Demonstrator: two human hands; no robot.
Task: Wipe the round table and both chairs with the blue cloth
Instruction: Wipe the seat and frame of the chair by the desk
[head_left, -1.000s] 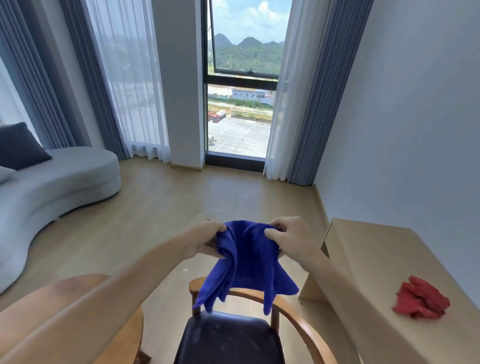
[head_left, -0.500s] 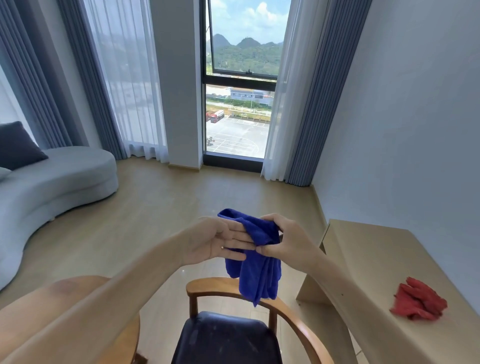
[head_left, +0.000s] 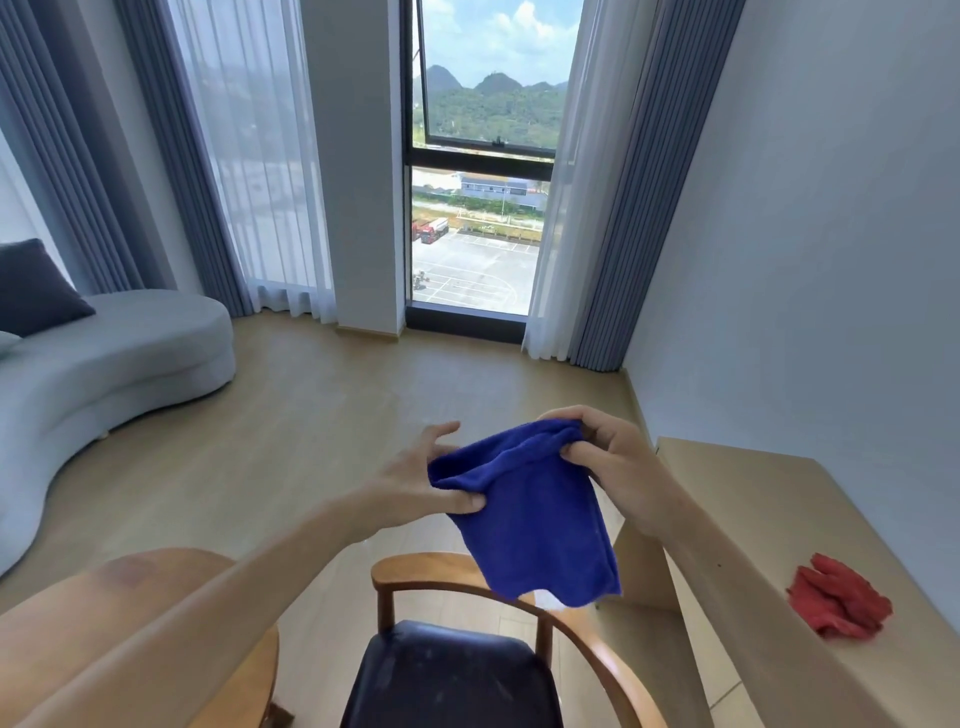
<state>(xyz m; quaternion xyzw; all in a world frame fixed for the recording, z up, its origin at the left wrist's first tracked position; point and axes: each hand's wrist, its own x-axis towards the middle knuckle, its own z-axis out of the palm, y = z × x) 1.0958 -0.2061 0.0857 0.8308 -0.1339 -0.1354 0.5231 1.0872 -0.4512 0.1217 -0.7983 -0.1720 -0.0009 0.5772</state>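
The blue cloth hangs folded in the air in front of me, above a wooden chair with a dark seat. My left hand pinches the cloth's upper left corner between thumb and fingers, some fingers spread. My right hand grips the upper right corner. The round wooden table shows at the lower left, partly hidden by my left forearm. Only one chair is in view.
A light wooden desk stands along the right wall with a red cloth on it. A grey curved sofa with a dark cushion sits at the left. Ahead are wood floor, curtains and a tall window.
The hands came together, folding the blue cloth in half, then drew apart again; the folded cloth now hangs flat between both hands.
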